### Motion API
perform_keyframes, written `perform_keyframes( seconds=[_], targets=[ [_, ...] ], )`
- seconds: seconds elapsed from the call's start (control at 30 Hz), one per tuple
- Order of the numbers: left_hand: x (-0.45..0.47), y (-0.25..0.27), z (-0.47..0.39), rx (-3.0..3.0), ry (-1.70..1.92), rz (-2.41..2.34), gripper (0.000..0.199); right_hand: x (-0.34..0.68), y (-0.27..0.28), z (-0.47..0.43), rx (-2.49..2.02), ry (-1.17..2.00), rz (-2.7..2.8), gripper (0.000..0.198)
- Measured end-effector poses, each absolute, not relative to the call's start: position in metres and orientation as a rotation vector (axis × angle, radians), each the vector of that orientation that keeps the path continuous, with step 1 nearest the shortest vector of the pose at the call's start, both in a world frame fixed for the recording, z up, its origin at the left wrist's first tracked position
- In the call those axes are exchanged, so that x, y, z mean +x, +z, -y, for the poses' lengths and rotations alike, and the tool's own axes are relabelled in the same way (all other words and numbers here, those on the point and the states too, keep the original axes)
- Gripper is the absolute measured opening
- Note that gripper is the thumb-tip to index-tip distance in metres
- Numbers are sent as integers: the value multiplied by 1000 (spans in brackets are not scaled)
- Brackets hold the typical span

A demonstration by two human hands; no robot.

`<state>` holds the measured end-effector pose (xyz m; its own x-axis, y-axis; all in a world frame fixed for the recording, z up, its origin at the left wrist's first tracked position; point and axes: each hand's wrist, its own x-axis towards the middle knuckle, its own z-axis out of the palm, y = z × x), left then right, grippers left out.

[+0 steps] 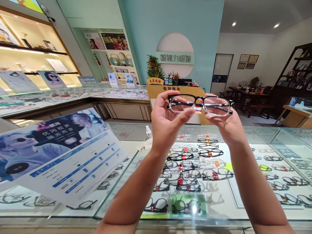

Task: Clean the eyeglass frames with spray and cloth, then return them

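A pair of eyeglasses with a black upper rim and clear lower rim is held up above the glass counter, its lenses upright. My left hand grips the left end of the frame, thumb beneath the lens. On the other side, my right hand holds the right end, with its fingers partly behind the lens. The dark temple arms show through the lenses, and a small orange-and-white tag hangs near the bridge. Below lie rows of other eyeglasses in the display case, many with red tags.
A glass display case spans the front. At left a printed price sign stands on it, near a small white bottle. Further back are a reception desk, a long display counter and a dark table.
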<state>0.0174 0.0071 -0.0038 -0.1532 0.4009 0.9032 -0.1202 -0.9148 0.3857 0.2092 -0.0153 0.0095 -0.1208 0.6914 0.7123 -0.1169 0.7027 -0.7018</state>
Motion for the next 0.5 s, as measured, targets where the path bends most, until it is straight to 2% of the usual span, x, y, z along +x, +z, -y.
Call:
perform_keyframes(
  seconds=[0.27, 0.5],
  targets=[
    [24, -3, 10, 1803, 2262, -407, 64, 205, 5, 9, -543, 804, 1563, 42],
    [25, -2, 13, 1831, 2311, -444, 63, 201, 5, 7, -565, 912, 1548, 30]
  ],
)
